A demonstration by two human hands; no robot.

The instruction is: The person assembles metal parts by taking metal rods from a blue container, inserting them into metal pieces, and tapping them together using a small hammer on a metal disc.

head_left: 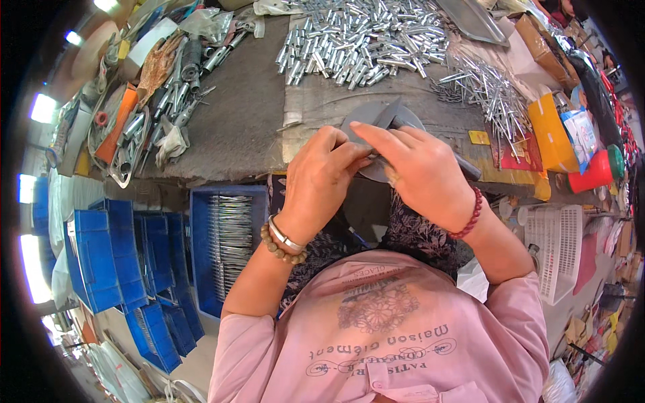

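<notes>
Both hands are together at the front edge of the workbench, over a grey round disc (411, 115). My left hand (322, 171) is closed, its thumb and fingertips pinched on something hidden between the hands. My right hand (430, 168) has its index finger stretched toward the left fingertips, while its other fingers curl out of sight. A dark grey pointed piece (388, 113) rises just beyond the right knuckles. From beneath the right hand a dark cylindrical end (468, 168) sticks out; whether that hand grips it is not visible.
Short silver metal tubes (363, 47) are heaped at the back; thin metal rods (489, 97) lie right of them. Hand tools (178, 87) crowd the left. A yellow box (552, 134) and a red container (591, 171) stand right. Below left, a blue bin (195, 252) holds metal rods.
</notes>
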